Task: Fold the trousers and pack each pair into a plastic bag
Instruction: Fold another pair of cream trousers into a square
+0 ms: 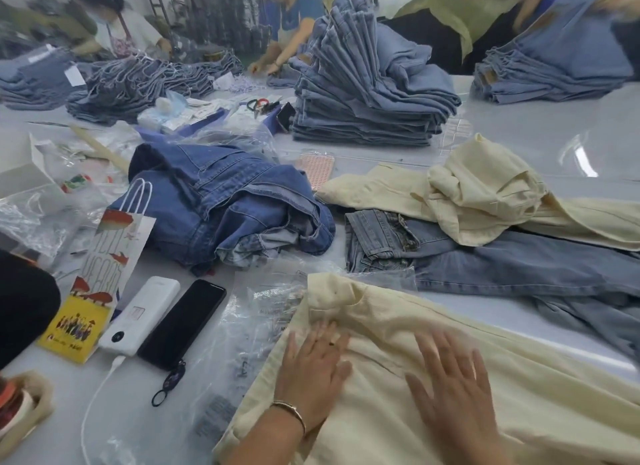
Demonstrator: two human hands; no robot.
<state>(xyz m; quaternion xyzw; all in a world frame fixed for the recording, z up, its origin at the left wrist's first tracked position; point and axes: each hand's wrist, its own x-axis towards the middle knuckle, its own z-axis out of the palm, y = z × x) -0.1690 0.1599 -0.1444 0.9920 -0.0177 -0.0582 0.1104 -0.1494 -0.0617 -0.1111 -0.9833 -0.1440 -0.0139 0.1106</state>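
Cream trousers [540,395] lie spread across the table's near edge, waistband toward the left. My left hand [313,367] lies flat on them near the waistband, fingers straight. My right hand [457,385] presses flat on the cloth a little to the right, fingers spread. Clear plastic bags [249,326] lie under and left of the waistband. A second cream pair [485,194] is crumpled farther back on the right, over light blue jeans [502,260]. Dark blue jeans [225,201] are heaped in the middle.
A black phone [181,322], a white power bank [140,317] with cable and a printed paper bag [100,281] lie at the left. A tall stack of folded jeans [367,94] stands behind; more stacks [547,70] and people working are at the back.
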